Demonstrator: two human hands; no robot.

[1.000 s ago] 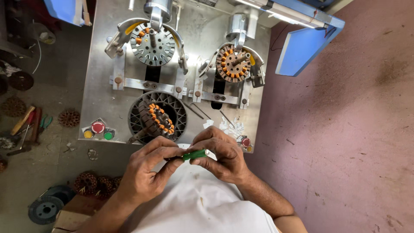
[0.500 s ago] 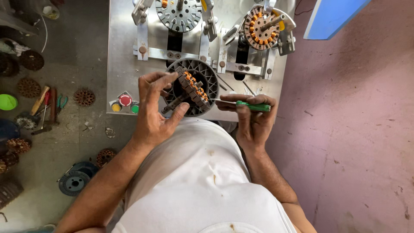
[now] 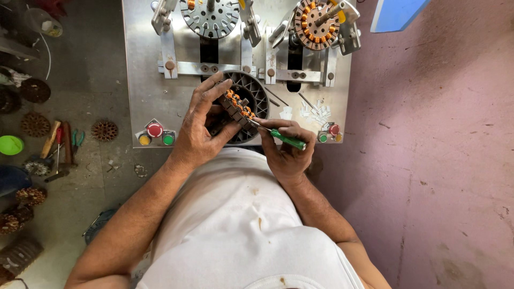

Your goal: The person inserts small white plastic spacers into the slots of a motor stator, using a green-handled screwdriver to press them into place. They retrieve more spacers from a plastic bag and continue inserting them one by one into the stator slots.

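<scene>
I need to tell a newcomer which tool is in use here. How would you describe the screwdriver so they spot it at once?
Start at the metal work table with the two round winding fixtures at its back. At its near edge, the right hand holds a slim screwdriver against the copper-wound stator that the left hand steadies. Its bright green handle sets it apart.

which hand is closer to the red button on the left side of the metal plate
Left. The left hand grips the wound stator right beside the red button, nearly touching it. The right hand holds the green-handled screwdriver farther off, across the stator.
</scene>
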